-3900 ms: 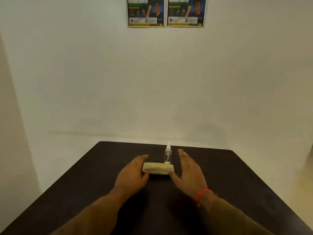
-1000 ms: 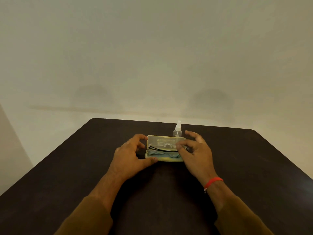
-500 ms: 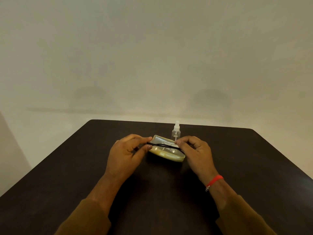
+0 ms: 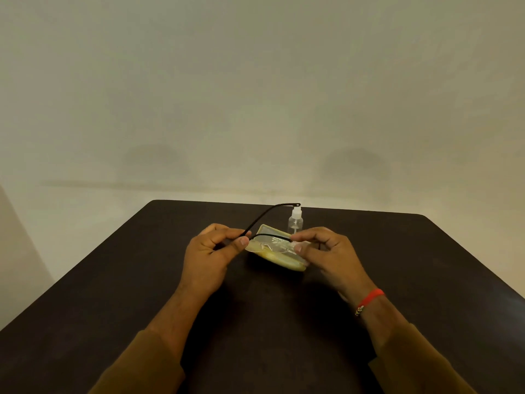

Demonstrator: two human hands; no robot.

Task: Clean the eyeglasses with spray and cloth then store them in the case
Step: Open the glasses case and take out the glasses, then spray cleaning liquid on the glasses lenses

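Black-framed eyeglasses point(image 4: 271, 238) with clear lenses hang just above the yellow case point(image 4: 279, 258), held at both ends. My left hand point(image 4: 211, 255) pinches the left hinge, and the left temple arm is swung out toward the far edge. My right hand point(image 4: 326, 251) pinches the right end of the frame. The case lies on the dark table point(image 4: 255, 322), its lid lifted at the back. A small clear spray bottle point(image 4: 295, 221) with a white cap stands upright right behind the case. No cloth is visible.
A plain light wall rises behind the table's far edge point(image 4: 284, 204). A red thread band circles my right wrist point(image 4: 369, 300). Brown sleeves cover both forearms.
The case was opened and the eyeglasses lifted out with both hands. Since half a second ago the left temple arm has swung open, pointing away toward the bottle.
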